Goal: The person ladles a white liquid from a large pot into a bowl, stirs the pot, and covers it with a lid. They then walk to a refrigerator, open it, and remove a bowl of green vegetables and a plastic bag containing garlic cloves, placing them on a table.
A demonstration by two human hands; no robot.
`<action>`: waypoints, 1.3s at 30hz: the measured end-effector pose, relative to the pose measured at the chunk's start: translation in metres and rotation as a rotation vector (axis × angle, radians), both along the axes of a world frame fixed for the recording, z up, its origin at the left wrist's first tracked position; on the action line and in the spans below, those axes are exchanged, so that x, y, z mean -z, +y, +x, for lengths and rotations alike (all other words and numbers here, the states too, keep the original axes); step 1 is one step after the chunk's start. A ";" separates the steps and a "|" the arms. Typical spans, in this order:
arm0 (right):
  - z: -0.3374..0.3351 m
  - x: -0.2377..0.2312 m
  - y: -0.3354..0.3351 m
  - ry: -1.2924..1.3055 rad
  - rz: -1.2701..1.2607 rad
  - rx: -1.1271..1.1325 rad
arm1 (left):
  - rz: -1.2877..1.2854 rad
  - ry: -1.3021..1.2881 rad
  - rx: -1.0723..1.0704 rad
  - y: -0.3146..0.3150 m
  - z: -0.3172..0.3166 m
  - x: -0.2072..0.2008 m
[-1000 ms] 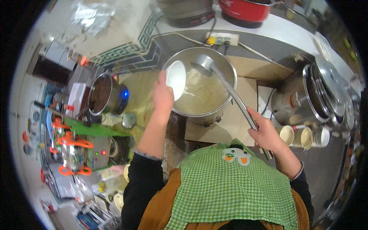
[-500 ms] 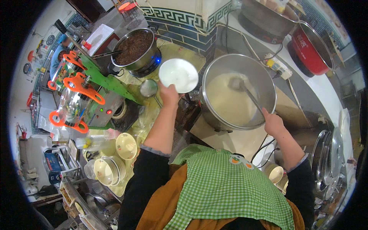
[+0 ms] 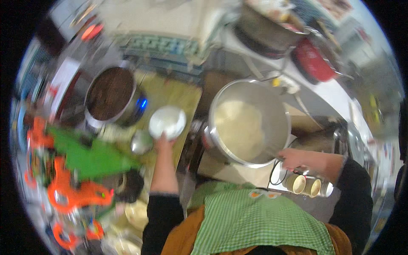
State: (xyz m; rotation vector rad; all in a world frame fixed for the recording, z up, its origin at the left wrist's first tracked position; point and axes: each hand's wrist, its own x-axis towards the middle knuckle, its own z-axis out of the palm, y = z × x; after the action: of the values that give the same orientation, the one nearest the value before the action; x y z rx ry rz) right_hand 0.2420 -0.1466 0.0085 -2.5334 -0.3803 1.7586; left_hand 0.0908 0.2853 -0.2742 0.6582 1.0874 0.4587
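Note:
My left hand (image 3: 163, 142) grips the near edge of a white bowl (image 3: 168, 121) over the yellowish covered counter. A metal ladle (image 3: 141, 142) lies just left of that hand. At the near right rim of a large steel pot (image 3: 216, 136), my right hand (image 3: 293, 159) is closed on a long-handled ladle. Only a blurred bit of its handle shows, and its head cannot be made out. Pale, creamy liquid (image 3: 240, 127) covers the pot's bottom. Motion smears the whole view.
A pot of dark brown food (image 3: 111, 93) stands on a lit cooker at the far left. Nearer is a green machine (image 3: 91, 155) with orange handles (image 3: 63, 187). Stacked cups (image 3: 299, 185) sit below my right forearm. A red pot (image 3: 312, 61) stands at the far right.
My view has swung, shifting most things left and down. The right hand has moved back to the pot's near rim, drawing the ladle along. The left hand still holds the bowl.

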 end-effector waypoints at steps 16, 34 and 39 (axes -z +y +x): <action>0.002 0.103 0.015 -0.511 0.329 -0.081 | 1.256 0.402 0.589 -0.060 0.006 -0.055; 0.034 0.129 0.012 -0.232 -0.126 -1.206 | 1.292 0.289 0.825 -0.099 0.086 -0.085; 0.033 0.108 0.021 -0.240 0.152 -1.032 | 1.273 0.301 0.823 -0.098 0.087 -0.087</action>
State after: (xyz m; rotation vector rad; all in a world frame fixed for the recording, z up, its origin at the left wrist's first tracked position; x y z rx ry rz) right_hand 0.2746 -0.1253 -0.0994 -2.5852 -2.0161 1.4432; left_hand 0.1781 0.1871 -0.1868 2.2395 0.5858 0.2786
